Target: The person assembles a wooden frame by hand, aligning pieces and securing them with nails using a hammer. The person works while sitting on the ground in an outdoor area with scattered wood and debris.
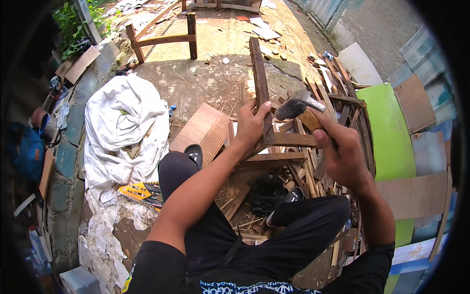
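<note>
My left hand (250, 126) is wrapped round a dark wooden post (259, 68), which stands tilted in front of me. Close to that hand, a wooden crosspiece (293, 140) meets the post and runs to the right. A second wooden rail (276, 157) lies just below it. In my right hand (341, 154) is a hammer, gripped high on its wooden handle (309, 119), forefinger stretched toward the head. The metal hammer head (293, 105) hangs just right of the post, near my left fingers; whether it touches the wood I cannot tell.
A crumpled white sack (122, 117) lies at left, with a yellow-and-black package (142, 192) below it. Loose boards (201, 128) and scrap wood surround my feet. A wooden frame (166, 40) stands farther off. Slats pile up at right beside a green panel (387, 127).
</note>
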Motion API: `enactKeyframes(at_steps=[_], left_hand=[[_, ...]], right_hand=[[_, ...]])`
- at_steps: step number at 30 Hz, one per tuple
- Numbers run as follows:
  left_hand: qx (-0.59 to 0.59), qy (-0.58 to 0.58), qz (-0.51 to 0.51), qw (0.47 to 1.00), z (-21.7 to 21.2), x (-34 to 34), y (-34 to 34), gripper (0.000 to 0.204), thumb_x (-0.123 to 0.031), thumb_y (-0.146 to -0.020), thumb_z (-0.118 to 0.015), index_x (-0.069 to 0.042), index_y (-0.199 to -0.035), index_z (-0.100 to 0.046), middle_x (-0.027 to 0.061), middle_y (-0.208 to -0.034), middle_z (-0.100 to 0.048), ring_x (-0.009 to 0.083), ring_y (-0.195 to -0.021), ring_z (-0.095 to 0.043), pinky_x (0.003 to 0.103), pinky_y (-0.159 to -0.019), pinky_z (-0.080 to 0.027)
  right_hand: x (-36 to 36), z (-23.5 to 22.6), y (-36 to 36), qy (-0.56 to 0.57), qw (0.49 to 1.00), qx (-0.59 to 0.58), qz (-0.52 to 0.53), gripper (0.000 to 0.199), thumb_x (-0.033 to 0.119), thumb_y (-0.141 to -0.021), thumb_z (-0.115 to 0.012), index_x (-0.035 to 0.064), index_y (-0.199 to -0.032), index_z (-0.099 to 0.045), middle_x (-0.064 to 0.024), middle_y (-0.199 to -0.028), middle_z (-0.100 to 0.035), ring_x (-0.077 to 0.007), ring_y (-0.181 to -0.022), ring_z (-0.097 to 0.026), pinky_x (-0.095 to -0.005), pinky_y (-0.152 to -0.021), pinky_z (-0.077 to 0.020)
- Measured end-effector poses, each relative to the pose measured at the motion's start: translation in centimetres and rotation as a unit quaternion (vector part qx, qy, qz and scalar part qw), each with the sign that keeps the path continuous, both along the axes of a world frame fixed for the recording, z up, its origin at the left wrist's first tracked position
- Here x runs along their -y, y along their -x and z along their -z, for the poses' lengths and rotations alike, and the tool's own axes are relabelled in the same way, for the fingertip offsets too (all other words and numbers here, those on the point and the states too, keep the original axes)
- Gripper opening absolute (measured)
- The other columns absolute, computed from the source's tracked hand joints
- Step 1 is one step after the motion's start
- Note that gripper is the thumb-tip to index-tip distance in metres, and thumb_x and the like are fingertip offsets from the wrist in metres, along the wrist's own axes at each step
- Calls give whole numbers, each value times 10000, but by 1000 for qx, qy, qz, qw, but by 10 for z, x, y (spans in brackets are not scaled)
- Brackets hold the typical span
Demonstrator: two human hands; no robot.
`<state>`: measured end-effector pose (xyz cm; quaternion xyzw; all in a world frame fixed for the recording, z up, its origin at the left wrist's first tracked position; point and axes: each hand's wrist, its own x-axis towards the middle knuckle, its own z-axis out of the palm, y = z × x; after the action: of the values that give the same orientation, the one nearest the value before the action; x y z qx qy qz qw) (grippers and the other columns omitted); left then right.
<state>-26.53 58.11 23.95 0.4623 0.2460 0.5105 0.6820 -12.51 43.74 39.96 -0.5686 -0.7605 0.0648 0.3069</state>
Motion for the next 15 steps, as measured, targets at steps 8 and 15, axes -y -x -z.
enactKeyframes(at_steps=[8, 15], left_hand=[[9, 5, -13, 1000, 5, 1, -5, 265, -232, -994, -633, 32, -991, -659, 39, -803, -640, 78, -744, -555, 263, -670, -466], [-4, 14, 13, 1000, 5, -1, 0, 273, -237, -998, -624, 34, -987, -652, 30, -800, -639, 82, -720, -550, 267, -651, -457]], right_hand=[[-4, 11, -1, 39, 998, 12, -41, 362, 47, -1007, -547, -66, -1350, -569, -178, -858, -631, -142, -669, -596, -308, -641, -505], [7, 1, 7, -26, 992, -98, 70, 352, 29, -972, -613, -85, -1303, -585, -267, -911, -703, -390, -798, -718, -405, -698, -541]])
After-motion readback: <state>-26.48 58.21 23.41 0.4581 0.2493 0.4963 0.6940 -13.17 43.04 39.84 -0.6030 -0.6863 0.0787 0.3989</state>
